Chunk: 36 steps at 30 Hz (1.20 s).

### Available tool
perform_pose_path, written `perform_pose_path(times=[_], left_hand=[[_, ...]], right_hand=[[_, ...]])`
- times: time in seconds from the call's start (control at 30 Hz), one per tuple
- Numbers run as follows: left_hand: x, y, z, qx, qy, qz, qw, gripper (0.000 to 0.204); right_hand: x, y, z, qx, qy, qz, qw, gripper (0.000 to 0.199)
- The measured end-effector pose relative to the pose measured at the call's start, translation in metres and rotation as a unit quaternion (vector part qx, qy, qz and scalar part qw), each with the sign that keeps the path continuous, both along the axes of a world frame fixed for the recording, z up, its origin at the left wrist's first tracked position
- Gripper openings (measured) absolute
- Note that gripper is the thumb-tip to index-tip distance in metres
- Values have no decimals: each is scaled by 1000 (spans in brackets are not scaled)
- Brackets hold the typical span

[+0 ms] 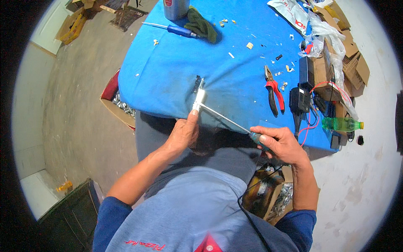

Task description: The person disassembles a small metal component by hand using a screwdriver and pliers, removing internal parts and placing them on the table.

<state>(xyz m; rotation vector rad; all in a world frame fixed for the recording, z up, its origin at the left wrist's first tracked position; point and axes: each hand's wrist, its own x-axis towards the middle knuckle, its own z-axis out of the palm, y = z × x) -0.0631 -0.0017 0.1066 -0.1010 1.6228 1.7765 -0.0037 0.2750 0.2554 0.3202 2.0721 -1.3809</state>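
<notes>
At the near edge of the blue-covered table (168,84), my left hand (184,131) grips a small shiny metal piece (199,99) with its thumb on top. What exactly the piece is cannot be made out. A small black part (197,82) lies just beyond its far end. My right hand (280,144) is closed round the handle of a long thin screwdriver (228,119). The shaft slants up and left, and its tip meets the side of the metal piece. My left fingers under the piece are mostly hidden.
Red-handled pliers (275,90) lie to the right, and a blue screwdriver (178,30) beside a dark green cloth (200,26) at the far left. Black adapters (299,100) with cables, a green bottle (342,124) and cardboard line the right edge. A box of metal parts (121,103) stands at left.
</notes>
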Motion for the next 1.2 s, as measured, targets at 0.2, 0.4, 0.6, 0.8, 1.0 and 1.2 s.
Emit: perform_pose_path(times=[0.2,0.4,0.6,0.8,1.0,1.2], left_hand=[[-1,1,10,-28,47,-9,998,73],[-3,0,13,-64,50,-14,997,73],[-8,-7,20,-17,-5,-7,1000,69],[-8,-15,12,19,-52,-14,998,65],[-7,-14,2,29,-29,-21,999,66],[-7,-11,7,-8,19,-24,1000,69]], right_hand=[[21,-17,-24,129,226,67,963,32],[32,-34,-17,267,370,149,877,34],[5,-15,1,-3,-42,-34,999,41],[15,-9,0,12,66,34,997,40],[19,-8,-16,11,120,22,992,39],[7,2,-28,-122,-59,-100,986,44]])
